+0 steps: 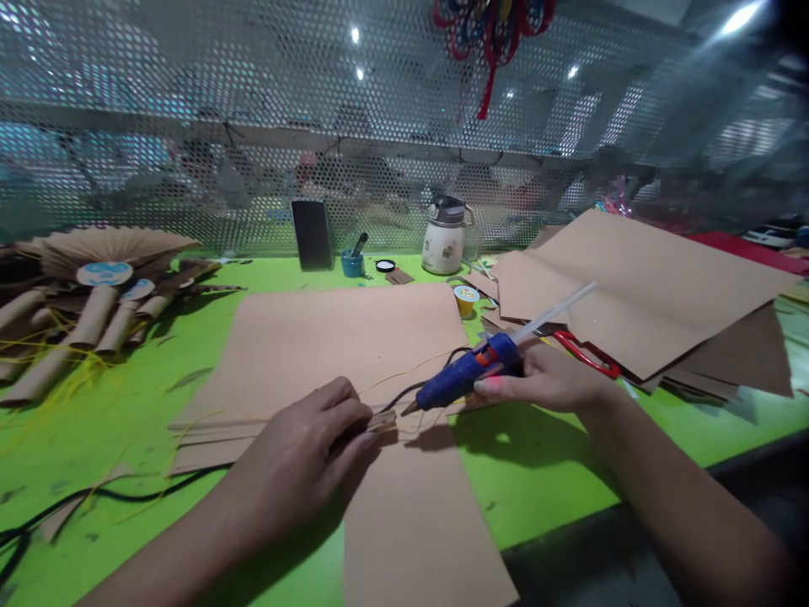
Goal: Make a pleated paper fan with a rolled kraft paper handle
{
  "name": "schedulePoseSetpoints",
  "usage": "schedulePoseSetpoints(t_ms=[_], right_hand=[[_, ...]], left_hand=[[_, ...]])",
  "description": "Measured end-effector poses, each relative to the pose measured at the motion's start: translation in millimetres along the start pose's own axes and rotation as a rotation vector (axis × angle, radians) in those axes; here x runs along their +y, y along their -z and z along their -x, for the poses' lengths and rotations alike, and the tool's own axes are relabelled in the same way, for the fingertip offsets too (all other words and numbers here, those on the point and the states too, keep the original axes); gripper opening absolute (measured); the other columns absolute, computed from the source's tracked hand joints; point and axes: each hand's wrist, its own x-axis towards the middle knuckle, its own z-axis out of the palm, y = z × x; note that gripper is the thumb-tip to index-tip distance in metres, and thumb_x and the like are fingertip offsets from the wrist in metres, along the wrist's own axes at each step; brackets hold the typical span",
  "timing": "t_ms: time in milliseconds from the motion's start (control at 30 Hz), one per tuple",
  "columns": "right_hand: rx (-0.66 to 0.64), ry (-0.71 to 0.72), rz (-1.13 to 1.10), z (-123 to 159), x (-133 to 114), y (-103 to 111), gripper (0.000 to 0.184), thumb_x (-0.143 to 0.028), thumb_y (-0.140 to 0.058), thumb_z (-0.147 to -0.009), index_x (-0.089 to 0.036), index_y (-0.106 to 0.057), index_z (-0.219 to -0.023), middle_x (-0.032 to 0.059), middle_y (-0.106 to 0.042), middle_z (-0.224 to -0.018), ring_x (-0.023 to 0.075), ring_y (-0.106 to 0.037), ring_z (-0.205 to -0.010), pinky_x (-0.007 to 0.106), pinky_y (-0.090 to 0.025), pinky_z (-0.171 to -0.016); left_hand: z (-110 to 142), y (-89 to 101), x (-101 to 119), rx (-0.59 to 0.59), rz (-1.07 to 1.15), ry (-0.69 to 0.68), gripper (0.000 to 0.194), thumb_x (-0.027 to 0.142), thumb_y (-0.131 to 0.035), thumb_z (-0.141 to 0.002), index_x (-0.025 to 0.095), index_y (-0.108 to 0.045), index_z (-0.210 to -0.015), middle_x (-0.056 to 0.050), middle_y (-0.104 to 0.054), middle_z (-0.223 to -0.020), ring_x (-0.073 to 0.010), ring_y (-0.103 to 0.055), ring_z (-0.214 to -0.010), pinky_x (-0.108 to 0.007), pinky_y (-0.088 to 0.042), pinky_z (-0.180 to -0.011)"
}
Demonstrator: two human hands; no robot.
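My right hand is wrapped round a blue hot glue gun, whose nozzle points down and left. A clear glue stick sticks out of its back. Just left of the nozzle, my left hand is closed on a small bundle of folded brown paper; its far end is hidden by my fingers. Below both hands lies a strip of brown kraft paper, and a larger kraft sheet spreads out behind. Thin yellow strands lie around the bundle.
Finished-looking paper fans with rolled handles lie at left. A black cord crosses the green table. Behind stand a dark phone-like slab, a blue pot, a bottle and a yellow cup. Red-handled scissors lie by stacked kraft sheets.
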Motion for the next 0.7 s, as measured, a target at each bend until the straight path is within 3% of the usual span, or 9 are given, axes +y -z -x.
schedulePoseSetpoints(t_ms=[167, 300, 500, 633, 700], right_hand=[[-0.026, -0.04, 0.016, 0, 0, -1, 0.038, -0.052, -0.068, -0.083, -0.019, -0.073, -0.102, 0.0054, -0.073, -0.085, 0.0219, -0.067, -0.078, 0.03, -0.054, -0.068], [-0.074, -0.061, 0.098, 0, -5, -2, 0.036, -0.054, -0.065, -0.084, -0.02, -0.073, -0.092, 0.0045, -0.071, -0.081, 0.0213, -0.065, -0.074, 0.03, -0.052, -0.065], [-0.1, -0.045, 0.151, -1, -17, -6, 0.033, -0.053, -0.062, -0.086, -0.021, -0.071, -0.09, 0.0002, -0.061, -0.067, 0.0142, -0.054, -0.058, 0.024, -0.042, -0.051], [-0.044, -0.05, 0.212, -1, -13, -7, 0.033, -0.053, -0.064, -0.085, -0.021, -0.072, -0.08, -0.0008, -0.056, -0.06, 0.0126, -0.049, -0.051, 0.023, -0.035, -0.044], [0.011, -0.066, 0.224, -1, -8, -8, 0.034, -0.053, -0.066, -0.083, -0.02, -0.073, -0.079, 0.0001, -0.06, -0.062, 0.0141, -0.053, -0.053, 0.024, -0.038, -0.045]], left_hand=[[-1, 2.9, 3, 0.012, 0.029, -0.009, 0.03, 0.037, -0.044, -0.097, 0.022, -0.067, -0.084, -0.004, -0.058, -0.086, -0.0161, -0.055, -0.072, -0.029, -0.042, -0.064], [0, -0.9, 6, -0.03, 0.025, -0.017, 0.028, 0.035, -0.044, -0.097, 0.022, -0.067, -0.087, -0.005, -0.058, -0.086, -0.0171, -0.056, -0.075, -0.029, -0.042, -0.065], [1, -2.4, 8, -0.031, 0.007, -0.025, 0.026, 0.033, -0.046, -0.096, 0.022, -0.065, -0.083, -0.004, -0.057, -0.085, -0.0176, -0.055, -0.076, -0.03, -0.041, -0.064], [1, 1.5, 6, 0.018, -0.008, 0.001, 0.027, 0.033, -0.044, -0.097, 0.022, -0.065, -0.083, -0.003, -0.056, -0.085, -0.0161, -0.054, -0.075, -0.029, -0.041, -0.065], [0, 3.8, 5, 0.034, -0.005, 0.015, 0.028, 0.033, -0.045, -0.098, 0.022, -0.065, -0.083, -0.003, -0.056, -0.086, -0.0154, -0.054, -0.075, -0.029, -0.041, -0.066]])
